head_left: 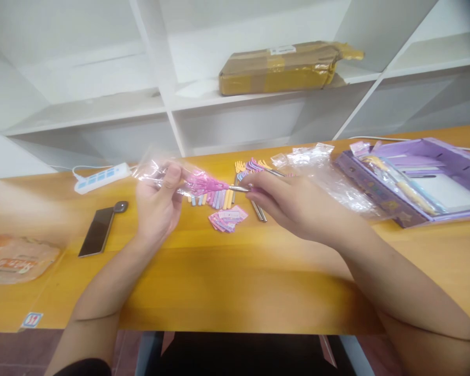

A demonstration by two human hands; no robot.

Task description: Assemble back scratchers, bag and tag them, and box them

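My left hand (pixel 160 201) is closed on a clear plastic bag (pixel 152 169), thumb on top. A pink back scratcher (pixel 207 184) with a claw-shaped head lies at the bag's mouth; how far it sits inside, I cannot tell. My right hand (pixel 290 201) pinches its thin metal rod (pixel 238 189). Beneath and behind the hands are more back scratchers (pixel 254 166) with yellow, purple and blue heads, partly hidden by my right hand. A row of pastel handles (pixel 219 199) lies below the pink head, and a small pile of pink printed cards (pixel 227 218) sits in front.
Loose clear bags (pixel 317 167) lie right of the scratchers, beside a purple open box (pixel 399 209) holding packaged items. At left are a power strip (pixel 104 177), a phone (pixel 97 232), a small black object (pixel 120 207) and an orange package (pixel 19 259). A taped carton (pixel 280 70) rests on the shelf.
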